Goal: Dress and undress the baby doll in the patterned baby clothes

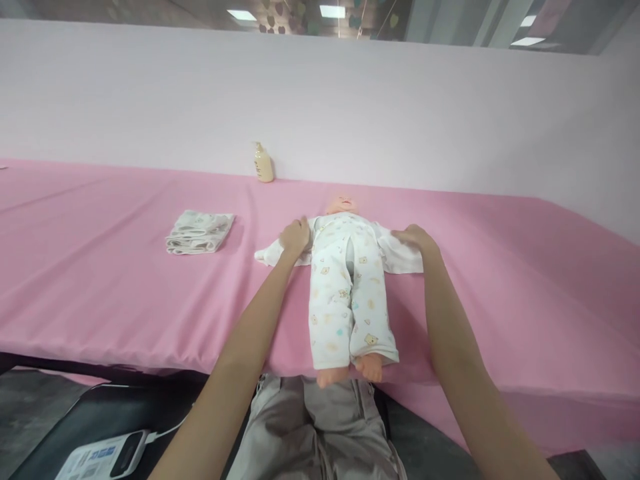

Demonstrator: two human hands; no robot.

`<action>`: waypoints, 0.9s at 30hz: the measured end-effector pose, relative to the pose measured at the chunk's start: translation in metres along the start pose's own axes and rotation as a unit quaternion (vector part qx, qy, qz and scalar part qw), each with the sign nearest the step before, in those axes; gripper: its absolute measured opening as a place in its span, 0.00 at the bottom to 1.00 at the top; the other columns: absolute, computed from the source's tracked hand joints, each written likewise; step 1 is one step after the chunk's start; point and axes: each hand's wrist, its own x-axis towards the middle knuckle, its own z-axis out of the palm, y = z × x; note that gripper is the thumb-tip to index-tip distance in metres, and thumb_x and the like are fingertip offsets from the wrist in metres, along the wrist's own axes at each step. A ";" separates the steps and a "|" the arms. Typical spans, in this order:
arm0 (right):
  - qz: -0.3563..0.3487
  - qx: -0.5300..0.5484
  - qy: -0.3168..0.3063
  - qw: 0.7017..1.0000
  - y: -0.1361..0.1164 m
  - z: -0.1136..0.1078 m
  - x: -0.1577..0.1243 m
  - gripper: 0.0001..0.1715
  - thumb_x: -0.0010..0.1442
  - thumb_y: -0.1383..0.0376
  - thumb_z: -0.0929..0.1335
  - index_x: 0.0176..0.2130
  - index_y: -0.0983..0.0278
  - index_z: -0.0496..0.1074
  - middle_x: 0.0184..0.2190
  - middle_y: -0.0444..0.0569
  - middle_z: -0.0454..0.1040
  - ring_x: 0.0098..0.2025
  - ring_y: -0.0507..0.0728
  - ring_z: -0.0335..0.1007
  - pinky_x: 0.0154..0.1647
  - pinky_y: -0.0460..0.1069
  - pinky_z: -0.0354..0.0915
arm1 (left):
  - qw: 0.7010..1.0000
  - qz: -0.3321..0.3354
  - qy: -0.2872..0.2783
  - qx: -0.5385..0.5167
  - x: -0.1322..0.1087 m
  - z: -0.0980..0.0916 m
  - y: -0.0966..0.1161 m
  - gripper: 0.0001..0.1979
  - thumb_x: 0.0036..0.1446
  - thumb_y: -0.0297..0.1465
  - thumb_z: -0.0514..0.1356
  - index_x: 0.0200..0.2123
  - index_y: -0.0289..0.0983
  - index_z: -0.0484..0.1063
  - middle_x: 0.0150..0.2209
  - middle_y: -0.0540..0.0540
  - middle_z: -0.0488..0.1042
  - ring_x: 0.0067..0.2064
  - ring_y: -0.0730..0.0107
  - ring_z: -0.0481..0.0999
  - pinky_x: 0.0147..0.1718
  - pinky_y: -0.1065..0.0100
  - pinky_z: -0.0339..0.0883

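Observation:
A baby doll point(346, 293) in white printed clothes lies on its back on the pink table cover point(125, 287), feet at the near edge, head away from me. My left hand point(295, 237) rests at the doll's left side with its fingers curled on the white sleeve point(273, 253). My right hand point(415, 239) lies on the white sleeve point(403, 259) at the doll's other side, fingers bent down onto the cloth.
A folded stack of printed cloth point(199, 232) lies to the left of the doll. A cream pump bottle point(263, 163) stands by the back wall. A white device with a cable point(103, 457) sits low at the left, below the table edge.

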 end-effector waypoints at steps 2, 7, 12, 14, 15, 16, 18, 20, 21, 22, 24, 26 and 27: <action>0.010 -0.014 -0.001 1.000 0.005 -0.002 -0.001 0.15 0.50 0.55 0.68 0.26 0.65 0.67 0.22 0.52 0.69 0.27 0.58 0.68 0.27 0.52 0.62 | 0.999 -0.038 -0.008 -0.006 0.001 -0.009 -0.008 0.22 0.61 0.42 0.43 0.40 0.35 0.71 0.45 0.33 0.74 0.48 0.46 0.72 0.47 0.52 0.58; -0.007 -0.033 0.036 0.999 0.013 -0.002 0.008 0.03 0.48 0.67 0.68 0.27 0.66 0.69 0.27 0.54 0.71 0.32 0.60 0.69 0.32 0.53 0.64 | 0.998 -0.034 0.029 -0.054 0.006 -0.035 -0.013 0.17 0.55 0.32 0.53 0.48 0.37 0.68 0.47 0.39 0.74 0.51 0.54 0.70 0.49 0.58 0.59; -0.009 -0.037 0.089 0.995 0.002 -0.008 0.016 0.07 0.51 0.71 0.63 0.31 0.68 0.70 0.31 0.56 0.72 0.37 0.61 0.70 0.37 0.53 0.63 | 0.962 0.090 0.014 -0.259 -0.014 -0.041 0.034 0.21 0.53 0.29 0.54 0.52 0.37 0.64 0.42 0.43 0.74 0.41 0.66 0.74 0.40 0.66 0.65; -0.032 0.006 0.126 0.992 -0.010 -0.012 0.008 0.08 0.53 0.70 0.63 0.34 0.68 0.71 0.34 0.56 0.72 0.38 0.59 0.69 0.38 0.52 0.63 | 0.938 0.146 -0.080 -0.305 -0.035 -0.033 0.056 0.23 0.52 0.25 0.54 0.52 0.36 0.63 0.43 0.44 0.74 0.38 0.68 0.74 0.37 0.67 0.66; -0.053 0.048 0.135 0.988 -0.018 -0.015 0.001 0.08 0.54 0.69 0.64 0.35 0.68 0.71 0.36 0.56 0.72 0.37 0.58 0.69 0.37 0.51 0.63 | 0.930 0.187 -0.113 -0.295 -0.047 -0.029 0.065 0.22 0.51 0.24 0.54 0.51 0.37 0.64 0.42 0.45 0.74 0.39 0.68 0.74 0.37 0.67 0.66; -0.082 0.101 0.126 0.983 -0.027 -0.019 -0.009 0.09 0.54 0.68 0.65 0.37 0.67 0.71 0.36 0.55 0.72 0.35 0.56 0.69 0.35 0.49 0.63 | 0.927 0.231 -0.135 -0.262 -0.059 -0.024 0.073 0.20 0.50 0.23 0.54 0.48 0.37 0.67 0.42 0.45 0.74 0.40 0.67 0.74 0.38 0.67 0.66; -0.161 0.213 0.030 0.963 -0.047 -0.027 -0.033 0.12 0.55 0.66 0.67 0.41 0.65 0.70 0.35 0.52 0.73 0.29 0.52 0.67 0.28 0.46 0.62 | 0.928 0.311 -0.126 -0.160 -0.080 -0.016 0.083 0.13 0.50 0.24 0.54 0.40 0.38 0.70 0.41 0.45 0.74 0.42 0.64 0.73 0.40 0.65 0.64; -0.246 0.287 -0.134 0.916 -0.065 -0.034 -0.058 0.15 0.54 0.61 0.69 0.42 0.64 0.69 0.31 0.50 0.74 0.22 0.49 0.64 0.20 0.44 0.59 | 0.929 0.353 -0.097 -0.058 -0.093 -0.012 0.086 0.08 0.52 0.27 0.54 0.35 0.37 0.71 0.39 0.44 0.74 0.41 0.61 0.73 0.39 0.64 0.63; -0.276 0.307 -0.195 0.890 -0.072 -0.037 -0.068 0.17 0.54 0.59 0.70 0.41 0.64 0.69 0.29 0.50 0.74 0.19 0.48 0.62 0.18 0.44 0.57 | 0.928 0.362 -0.086 -0.021 -0.097 -0.011 0.085 0.08 0.53 0.28 0.53 0.34 0.37 0.71 0.38 0.43 0.73 0.39 0.61 0.74 0.37 0.64 0.63; -0.299 0.321 -0.231 0.869 -0.077 -0.037 -0.074 0.18 0.53 0.57 0.71 0.40 0.65 0.69 0.27 0.49 0.74 0.17 0.48 0.61 0.16 0.43 0.55 | 0.926 0.369 -0.082 0.005 -0.100 -0.010 0.084 0.08 0.54 0.29 0.52 0.34 0.37 0.71 0.37 0.43 0.73 0.37 0.61 0.74 0.35 0.64 0.62; -0.307 0.335 -0.217 0.864 -0.082 -0.033 -0.075 0.17 0.53 0.56 0.71 0.37 0.65 0.69 0.24 0.49 0.73 0.17 0.48 0.61 0.15 0.43 0.54 | 0.918 0.386 -0.081 0.036 -0.102 -0.009 0.081 0.08 0.53 0.28 0.52 0.33 0.37 0.71 0.36 0.42 0.73 0.36 0.60 0.74 0.33 0.64 0.61; -0.264 0.314 -0.116 0.904 -0.082 -0.020 -0.063 0.13 0.55 0.58 0.69 0.34 0.66 0.69 0.24 0.49 0.73 0.18 0.48 0.63 0.17 0.43 0.56 | 0.910 0.402 -0.082 0.052 -0.103 -0.007 0.078 0.08 0.51 0.28 0.53 0.31 0.36 0.72 0.34 0.40 0.74 0.36 0.57 0.74 0.32 0.63 0.61; -0.234 0.275 -0.052 0.931 -0.080 -0.012 -0.055 0.12 0.57 0.58 0.67 0.32 0.66 0.69 0.24 0.49 0.72 0.19 0.49 0.64 0.18 0.44 0.57 | 0.908 0.406 -0.086 0.058 -0.104 -0.005 0.077 0.08 0.50 0.29 0.54 0.30 0.36 0.72 0.33 0.40 0.74 0.36 0.55 0.74 0.32 0.62 0.60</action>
